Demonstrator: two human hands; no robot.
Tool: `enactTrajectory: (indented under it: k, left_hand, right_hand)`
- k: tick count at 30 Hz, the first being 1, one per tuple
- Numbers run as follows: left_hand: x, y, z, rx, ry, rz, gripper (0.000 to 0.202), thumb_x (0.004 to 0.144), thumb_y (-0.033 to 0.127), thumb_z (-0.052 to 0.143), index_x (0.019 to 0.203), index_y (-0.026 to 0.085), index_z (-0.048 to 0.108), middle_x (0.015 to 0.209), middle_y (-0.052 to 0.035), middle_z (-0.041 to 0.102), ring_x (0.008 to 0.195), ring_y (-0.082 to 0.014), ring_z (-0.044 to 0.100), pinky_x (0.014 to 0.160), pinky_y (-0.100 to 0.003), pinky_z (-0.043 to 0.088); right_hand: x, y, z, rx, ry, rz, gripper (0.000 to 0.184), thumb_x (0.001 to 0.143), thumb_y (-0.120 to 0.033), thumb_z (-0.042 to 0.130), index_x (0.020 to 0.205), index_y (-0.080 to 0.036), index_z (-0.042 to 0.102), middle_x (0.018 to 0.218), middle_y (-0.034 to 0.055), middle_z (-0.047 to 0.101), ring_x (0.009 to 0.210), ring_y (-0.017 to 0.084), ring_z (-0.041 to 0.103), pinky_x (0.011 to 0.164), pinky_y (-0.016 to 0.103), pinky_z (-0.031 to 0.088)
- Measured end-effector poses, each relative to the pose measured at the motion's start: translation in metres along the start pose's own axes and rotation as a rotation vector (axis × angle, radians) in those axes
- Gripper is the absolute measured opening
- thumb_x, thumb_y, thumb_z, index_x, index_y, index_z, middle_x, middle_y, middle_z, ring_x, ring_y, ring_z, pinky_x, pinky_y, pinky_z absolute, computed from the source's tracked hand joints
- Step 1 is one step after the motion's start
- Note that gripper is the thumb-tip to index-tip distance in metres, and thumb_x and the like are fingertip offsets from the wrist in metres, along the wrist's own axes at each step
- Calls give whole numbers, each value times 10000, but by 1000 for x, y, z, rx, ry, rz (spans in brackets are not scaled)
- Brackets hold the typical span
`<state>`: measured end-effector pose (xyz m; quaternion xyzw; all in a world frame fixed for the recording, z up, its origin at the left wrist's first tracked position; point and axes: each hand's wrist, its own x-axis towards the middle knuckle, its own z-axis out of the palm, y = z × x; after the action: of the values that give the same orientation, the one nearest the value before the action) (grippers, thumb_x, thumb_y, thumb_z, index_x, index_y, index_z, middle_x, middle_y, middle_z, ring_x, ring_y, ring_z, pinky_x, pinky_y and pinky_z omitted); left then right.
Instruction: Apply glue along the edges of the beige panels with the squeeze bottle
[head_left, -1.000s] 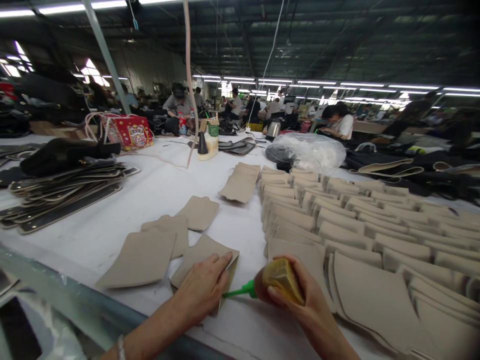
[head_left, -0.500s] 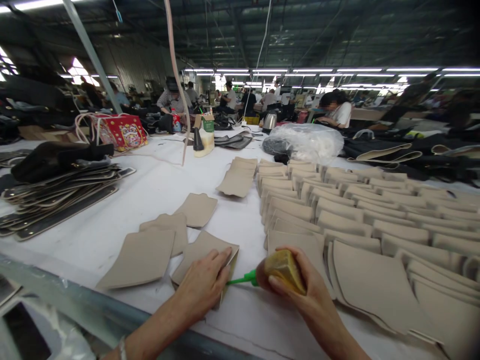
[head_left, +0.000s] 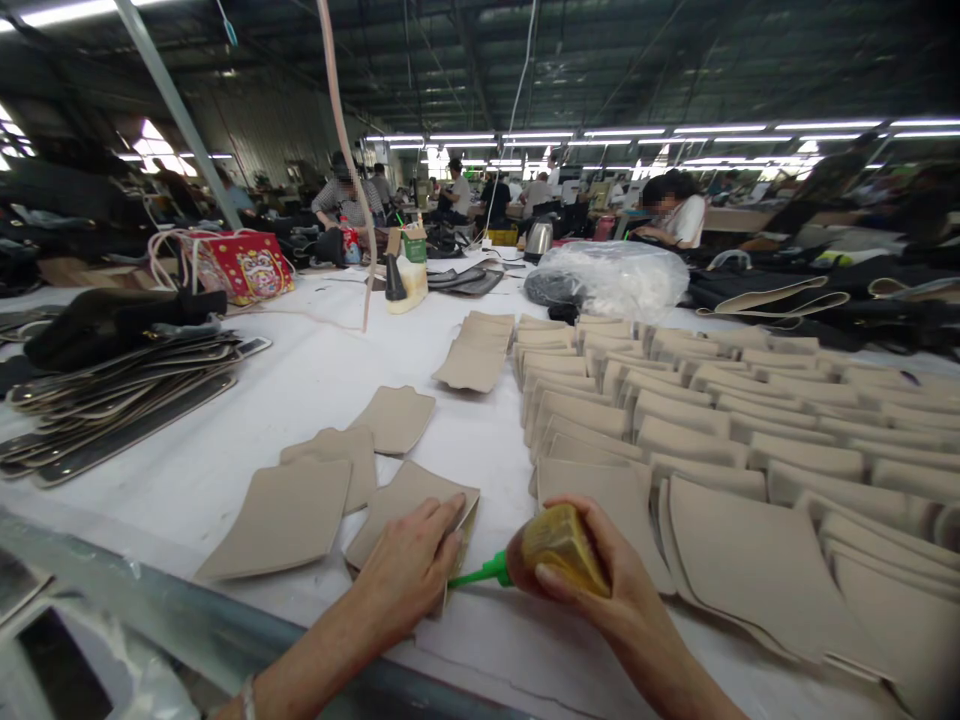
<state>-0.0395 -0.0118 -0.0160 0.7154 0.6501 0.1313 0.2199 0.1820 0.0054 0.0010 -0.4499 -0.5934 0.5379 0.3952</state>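
My right hand (head_left: 611,590) is wrapped around a squeeze bottle (head_left: 562,548) with amber contents and a green nozzle, tilted to the left. The nozzle tip meets the right edge of a beige leather-like panel (head_left: 409,490), close to my left thumb. My left hand (head_left: 416,560) grips that panel, its fingers on top along the edge and the thumb at the side. The panel's right edge is raised a little, so its layers part there. Farther left lie more beige panels (head_left: 281,520), partly overlapping.
Rows of overlapping beige panels (head_left: 750,560) cover the right of the white table (head_left: 300,365). At left stand a stack of dark pieces (head_left: 142,400) and a red bag (head_left: 247,268). A pink cord (head_left: 341,130) hangs down to the table. Co-workers sit farther back.
The nozzle tip has slid slightly down and toward me along the panel's edge, the bottle moving a little left with it. My left hand keeps its hold on the panel.
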Motion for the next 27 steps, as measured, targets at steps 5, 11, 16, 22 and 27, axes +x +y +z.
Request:
enactTrajectory:
  k: [5,11,16,22,27]
  left_hand:
    - [-1,0,0,7,3,-2,461,931,308,317,1362,203,442,1163,-78,599,1060,-212,574,961,-336,412]
    - [0,1,-2,1,-9,-5,467,929,292,296,1361,192,444,1175,-80,600,1063,-203,575,964,-325,415]
    - [0,1,-3,-2,-19,10,471,931,296,286,1367,193,433,1190,-79,597,1072,-203,573,965,-328,413]
    - [0,-1,-1,-7,-29,-9,458,942,313,274,1363,225,433,1196,-64,597,1079,-199,565,952,-318,416]
    - [1,0,-1,-9,-31,-2,465,934,302,288,1368,208,429,1172,-71,600,1046,-206,580,943,-332,423]
  right_hand:
    - [-2,1,0,-26,-22,4,488,697,-461,699,1072,-220,500,836,5,593,758,223,566,691,311,441]
    - [-3,2,1,3,33,-11,494,693,-454,719,1076,-224,509,839,-4,606,758,218,580,687,303,443]
    - [-3,4,2,18,-5,-12,456,709,-446,707,1058,-224,515,815,-10,604,744,210,572,685,296,431]
    - [-4,1,3,-44,80,-4,499,699,-466,713,1083,-230,499,863,2,617,776,224,585,706,304,433]
    - [-2,5,2,-1,-44,19,487,700,-492,698,1060,-225,508,816,-8,597,745,219,569,675,298,438]
